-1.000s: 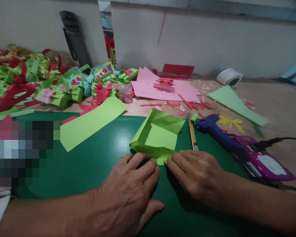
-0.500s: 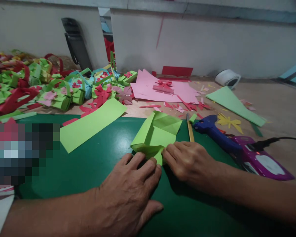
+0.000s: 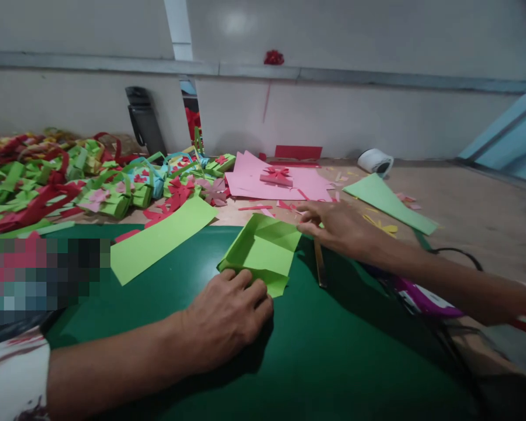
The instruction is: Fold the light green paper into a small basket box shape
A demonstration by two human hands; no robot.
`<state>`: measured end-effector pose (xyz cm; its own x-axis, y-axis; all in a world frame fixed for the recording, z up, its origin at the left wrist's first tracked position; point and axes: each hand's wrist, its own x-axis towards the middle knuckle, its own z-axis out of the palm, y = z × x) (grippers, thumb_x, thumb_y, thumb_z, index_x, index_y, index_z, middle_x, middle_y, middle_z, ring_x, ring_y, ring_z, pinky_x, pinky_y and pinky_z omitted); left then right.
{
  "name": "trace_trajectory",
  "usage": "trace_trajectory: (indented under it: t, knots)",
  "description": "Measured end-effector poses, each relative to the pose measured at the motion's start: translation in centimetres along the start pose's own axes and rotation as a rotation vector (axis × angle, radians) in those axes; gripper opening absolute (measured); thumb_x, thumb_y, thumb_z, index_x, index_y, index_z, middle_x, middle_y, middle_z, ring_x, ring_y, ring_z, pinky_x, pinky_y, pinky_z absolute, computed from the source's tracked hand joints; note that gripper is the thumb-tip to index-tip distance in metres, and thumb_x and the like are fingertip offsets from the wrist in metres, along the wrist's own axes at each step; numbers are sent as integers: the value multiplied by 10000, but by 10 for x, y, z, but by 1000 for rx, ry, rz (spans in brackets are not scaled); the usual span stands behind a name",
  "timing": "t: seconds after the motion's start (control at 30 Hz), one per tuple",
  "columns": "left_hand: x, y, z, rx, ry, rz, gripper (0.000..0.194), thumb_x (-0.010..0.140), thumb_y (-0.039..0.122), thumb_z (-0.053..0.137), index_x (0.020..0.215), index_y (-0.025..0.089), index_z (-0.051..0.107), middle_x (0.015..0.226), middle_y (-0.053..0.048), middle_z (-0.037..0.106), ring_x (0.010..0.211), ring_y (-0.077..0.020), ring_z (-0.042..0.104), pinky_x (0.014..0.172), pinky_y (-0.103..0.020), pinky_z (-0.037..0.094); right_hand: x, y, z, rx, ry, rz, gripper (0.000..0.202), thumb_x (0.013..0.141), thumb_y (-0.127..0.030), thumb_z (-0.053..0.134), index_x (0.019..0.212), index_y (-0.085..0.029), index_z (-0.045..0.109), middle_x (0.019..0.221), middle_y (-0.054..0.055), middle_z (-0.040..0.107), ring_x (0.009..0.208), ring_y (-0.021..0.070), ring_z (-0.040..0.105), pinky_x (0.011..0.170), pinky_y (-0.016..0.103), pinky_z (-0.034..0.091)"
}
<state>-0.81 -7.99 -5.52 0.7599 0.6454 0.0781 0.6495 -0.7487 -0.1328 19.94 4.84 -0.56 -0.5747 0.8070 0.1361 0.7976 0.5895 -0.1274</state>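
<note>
A folded light-green paper piece (image 3: pixel 263 251) with raised sides lies on the green mat (image 3: pixel 307 362). My left hand (image 3: pixel 234 307) is closed on its near left edge, thumb hidden beneath the fingers. My right hand (image 3: pixel 333 228) is off the paper, above the upper end of the cutter (image 3: pixel 319 266), its fingers partly curled; whether they touch anything there is hidden. A flat light-green strip (image 3: pixel 164 242) rests to the left. The glue gun is mostly covered by my right forearm, with a purple device (image 3: pixel 425 298) showing below.
Finished green and red paper pieces (image 3: pixel 70 175) are heaped at the back left, near a dark bottle (image 3: pixel 144 123). Behind the mat are pink sheets (image 3: pixel 241 181), a tape roll (image 3: pixel 376 162), a pale green sheet (image 3: pixel 388 202) and scraps.
My right hand has let go of the folded paper and moved up and right, over the cutter. My left hand has curled in at the paper's near edge. The view has tilted upward.
</note>
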Motion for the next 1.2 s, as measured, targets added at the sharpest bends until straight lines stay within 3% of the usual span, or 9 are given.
trace_trajectory:
  t: [0.27,0.37,0.47,0.6,0.7,0.83,0.97,1.07,1.2]
  knots:
    - [-12,-31,0,241,38,-174,134,857,71,503,852,151,610,895,-90,640,762,-247,544,630,-362,412,-12,-32,11,229,-106,-28,472,744,-54,504,1207,-93,585,540,-51,588,465,106,503,493,221,358]
    - [-20,-33,-10,309,281,-230,226,840,16,443,961,115,606,901,-110,646,780,-250,547,642,-363,419,-24,-47,13,363,-139,-4,604,758,-79,509,1358,-67,435,530,-64,588,432,99,499,453,212,358]
    - [-24,-19,-13,196,460,-139,148,922,140,469,1038,113,557,946,-105,645,810,-237,554,683,-363,443,-28,-59,14,597,-234,90,709,751,-73,518,1431,-62,315,543,-48,611,469,115,562,444,204,389]
    - [-21,-1,-5,89,232,-122,165,929,156,475,1078,120,534,944,-85,645,737,-218,568,599,-340,459,-28,-75,13,870,-367,227,775,747,-45,516,1467,-110,237,539,-65,589,474,119,573,444,201,436]
    - [-17,0,2,40,33,-143,128,874,86,498,964,139,571,839,-53,637,641,-208,559,533,-324,449,-29,-84,12,1016,-404,201,764,750,-35,513,1461,-125,250,546,-69,584,492,115,574,470,207,458]
    - [-18,-6,9,-55,108,-174,158,867,54,457,849,141,589,741,-36,618,591,-184,551,501,-281,400,-33,-84,10,1080,-325,84,642,789,-84,521,1401,-118,330,615,-41,638,564,120,604,522,218,474]
    - [-23,-12,19,-203,243,-323,295,906,76,395,653,156,523,603,3,524,517,-126,490,477,-234,323,-46,-66,8,773,114,-141,72,865,-185,545,909,-157,594,680,-2,653,614,117,605,558,225,468]
    - [-25,-13,22,-247,250,-350,331,933,123,395,623,155,509,581,22,481,507,-100,468,486,-218,316,-54,-51,15,452,272,-511,119,896,-143,511,821,-158,602,769,44,685,703,139,624,633,255,492]
    - [-26,-12,21,-308,262,-297,350,947,138,393,634,157,548,618,20,512,547,-95,469,506,-223,303,-54,-43,34,225,240,-762,264,864,-11,402,964,-129,616,975,115,697,918,190,619,820,357,505]
